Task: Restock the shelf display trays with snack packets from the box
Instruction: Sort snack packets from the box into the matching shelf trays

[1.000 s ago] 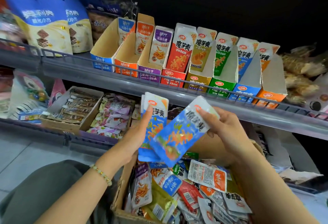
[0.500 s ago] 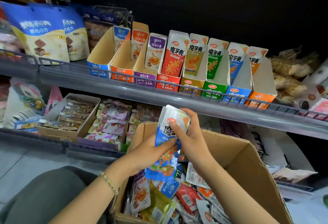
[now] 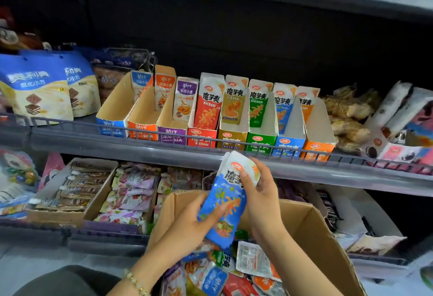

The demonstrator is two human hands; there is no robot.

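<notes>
A grey upper shelf (image 3: 140, 152) carried a row of narrow display trays (image 3: 230, 139), each with one or two upright packets at its back. A thin wire rail (image 3: 164, 132) ran across the tray fronts, and the shelf's front lip lay between the trays and the hands below. The blue tray (image 3: 289, 145), second from the right, had a matching blue packet (image 3: 283, 105) leaning in it. Large blue-and-cream bags (image 3: 35, 87) stood at the left end, and brown wrapped snacks (image 3: 346, 112) were piled at the right. On the lower shelf sat a cardboard tray of brown packets (image 3: 70, 192) beside a heap of pink-and-purple packets (image 3: 131, 192).

The cardboard box (image 3: 316, 237) stood open in front of the shelves, loose packets (image 3: 255, 260) jumbled inside.

A small stack of blue packets (image 3: 225, 202) was held upright above the box, its top edge just under the upper shelf's lip, below and left of the blue tray. The left hand (image 3: 194, 227), with a beaded bracelet (image 3: 137, 282) at the wrist, gripped the lower half, thumb across the front and the other fingers curled out of sight behind. The right hand (image 3: 262, 192) gripped the upper half, its fingers (image 3: 256, 165) wrapped round the right edge and thumb pressed on the printed face.
</notes>
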